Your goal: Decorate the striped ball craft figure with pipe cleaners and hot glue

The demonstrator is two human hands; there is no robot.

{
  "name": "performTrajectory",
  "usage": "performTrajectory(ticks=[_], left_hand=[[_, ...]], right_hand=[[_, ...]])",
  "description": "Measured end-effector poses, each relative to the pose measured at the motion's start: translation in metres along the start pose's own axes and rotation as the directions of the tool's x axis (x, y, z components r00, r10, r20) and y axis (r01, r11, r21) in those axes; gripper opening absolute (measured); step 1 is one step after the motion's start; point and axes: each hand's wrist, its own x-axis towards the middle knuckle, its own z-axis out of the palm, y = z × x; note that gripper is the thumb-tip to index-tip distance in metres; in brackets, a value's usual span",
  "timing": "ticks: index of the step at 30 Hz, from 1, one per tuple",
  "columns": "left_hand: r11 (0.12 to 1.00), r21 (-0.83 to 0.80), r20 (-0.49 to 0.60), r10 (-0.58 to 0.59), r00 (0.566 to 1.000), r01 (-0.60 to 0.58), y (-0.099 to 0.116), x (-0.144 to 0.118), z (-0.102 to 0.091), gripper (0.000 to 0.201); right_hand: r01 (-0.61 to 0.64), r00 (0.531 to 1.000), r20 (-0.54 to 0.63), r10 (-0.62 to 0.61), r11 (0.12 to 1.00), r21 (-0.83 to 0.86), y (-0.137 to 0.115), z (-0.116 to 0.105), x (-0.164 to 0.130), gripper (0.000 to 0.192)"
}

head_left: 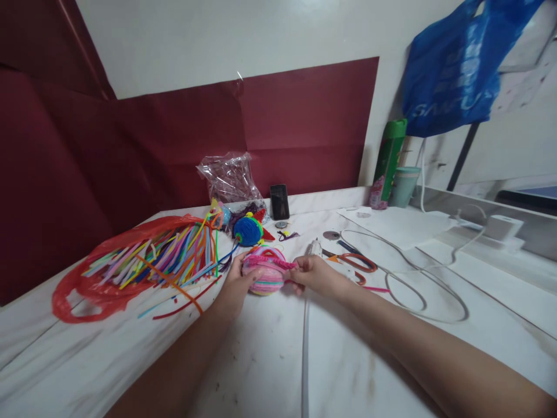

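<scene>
A round pink ball wrapped in fuzzy pipe cleaners (pixel 266 280), with thin teal and yellow stripes, sits in the middle of the table. My left hand (pixel 239 283) is wrapped round its left side, thumb across the front. At the ball's right side my right hand (pixel 307 274) pinches the end of a bright pink pipe cleaner (pixel 278 264) that runs over the top. More coloured strands arch behind the ball. Just beyond it lies a blue ball-shaped craft piece (pixel 248 231) with red pointed parts and a green-yellow edge.
Many coloured pipe cleaners (pixel 161 255) lie on a red plastic bag (pixel 73 296) at left. Scissors (pixel 359 262), a glue gun (pixel 316 248) and a looping white cable (pixel 461 302) are at right. Against the back stand a phone (pixel 279 201), clear plastic wrap (pixel 228 177) and a green cup (pixel 404 187).
</scene>
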Motion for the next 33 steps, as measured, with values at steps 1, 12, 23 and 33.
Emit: performTrajectory(ticks=[1, 12, 23, 33], left_hand=[[1.0, 0.002, 0.003, -0.002, 1.0, 0.002, 0.001, 0.0, 0.0, 0.066], [0.999, 0.034, -0.014, 0.011, 1.0, -0.01, 0.002, -0.001, 0.003, 0.062], [0.998, 0.066, -0.071, -0.001, 0.997, 0.006, 0.002, -0.003, 0.006, 0.055], [0.999, 0.047, -0.079, -0.018, 0.997, 0.021, -0.001, -0.001, 0.006, 0.054]], right_hand=[[-0.024, 1.0, -0.007, 0.025, 0.999, 0.03, -0.002, 0.001, -0.001, 0.021], [-0.125, 0.991, -0.037, 0.129, 0.987, 0.1, -0.004, 0.0, -0.002, 0.019], [-0.115, 0.992, -0.033, 0.122, 0.98, 0.163, -0.002, 0.012, -0.003, 0.02], [-0.014, 0.99, -0.133, 0.042, 0.978, 0.21, 0.008, 0.016, 0.002, 0.022]])
